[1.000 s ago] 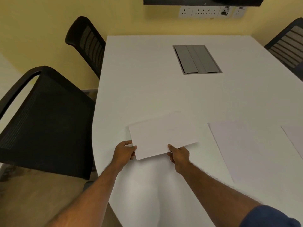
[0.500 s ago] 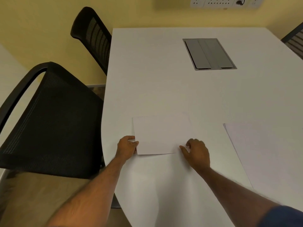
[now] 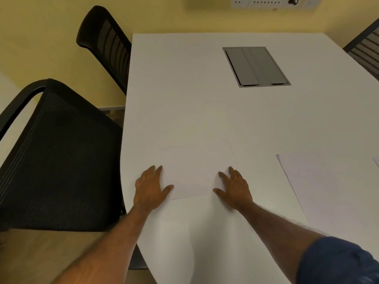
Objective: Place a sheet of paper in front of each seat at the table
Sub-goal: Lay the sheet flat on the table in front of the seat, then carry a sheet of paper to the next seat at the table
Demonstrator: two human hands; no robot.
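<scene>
The sheet of paper [image 3: 194,171] now lies flat on the white tabletop [image 3: 184,99], near the curved left edge and just in front of the nearest black chair [image 3: 57,160]. A second ago it was lifted and tilted, pinched by its near edge in both hands; half a second ago the right hand had let go and only the left still held a corner. Now both hands are spread open, palms down. The left hand [image 3: 150,188] rests at the sheet's near left corner, thumb on the paper, and the right hand [image 3: 234,188] at its near right corner, fingertips on the paper. Neither grips anything; they seem to be squaring or smoothing the sheet.

So this seat looks served, and the sheet can probably be left where it is. To the right, well apart from it, a stack of more paper [image 3: 328,191] lies on the tabletop, its edges slightly fanned, and the corner of a further sheet [image 3: 376,161] shows at the frame's right edge. The second chair [image 3: 106,44], farther along the left side, has no paper before it, so it likely still needs one.

A grey cable hatch [image 3: 256,66] is set into the middle of the tabletop. A third chair [image 3: 365,52] shows at the far right. The walls are yellow, with a row of sockets [image 3: 272,1] on the far one.
</scene>
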